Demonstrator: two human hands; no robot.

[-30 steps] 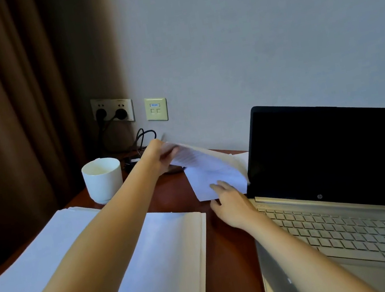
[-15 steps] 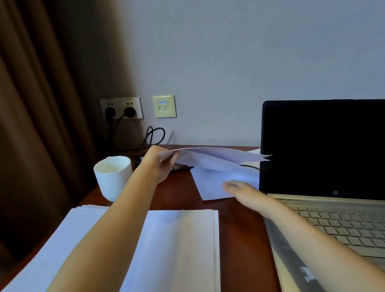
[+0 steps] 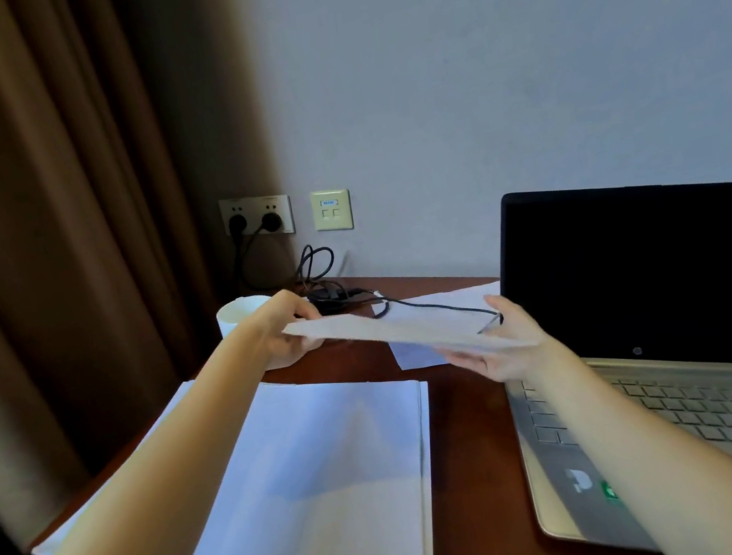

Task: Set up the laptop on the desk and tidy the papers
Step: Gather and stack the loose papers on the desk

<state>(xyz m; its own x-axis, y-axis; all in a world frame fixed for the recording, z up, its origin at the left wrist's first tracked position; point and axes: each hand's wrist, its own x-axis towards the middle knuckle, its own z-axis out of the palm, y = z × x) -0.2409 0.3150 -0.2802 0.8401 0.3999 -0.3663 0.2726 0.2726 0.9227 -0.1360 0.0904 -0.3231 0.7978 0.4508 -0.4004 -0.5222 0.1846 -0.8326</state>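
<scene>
A gold laptop point(image 3: 692, 412) stands open on the right of the brown desk point(image 3: 466, 410), its screen dark. A thin sheaf of white sheets point(image 3: 391, 327) is lifted above the desk, nearly level. My left hand point(image 3: 284, 333) pinches its left end. My right hand point(image 3: 504, 346) holds its right end, palm under the sheets and thumb on top. More white paper point(image 3: 419, 353) lies on the desk beneath, partly hidden. A thick stack of white papers point(image 3: 334, 484) lies at the front left.
A white cup point(image 3: 235, 314) stands behind my left wrist. A black charger with its cable point(image 3: 333, 294) lies near the wall, and the cable runs over the lifted sheets. Wall sockets point(image 3: 256, 215) and a brown curtain point(image 3: 36, 233) are on the left.
The sheaf has been lifted off the desk and turned level. My right hand moved from the paper on the desk to the sheaf's right end and took hold of it.
</scene>
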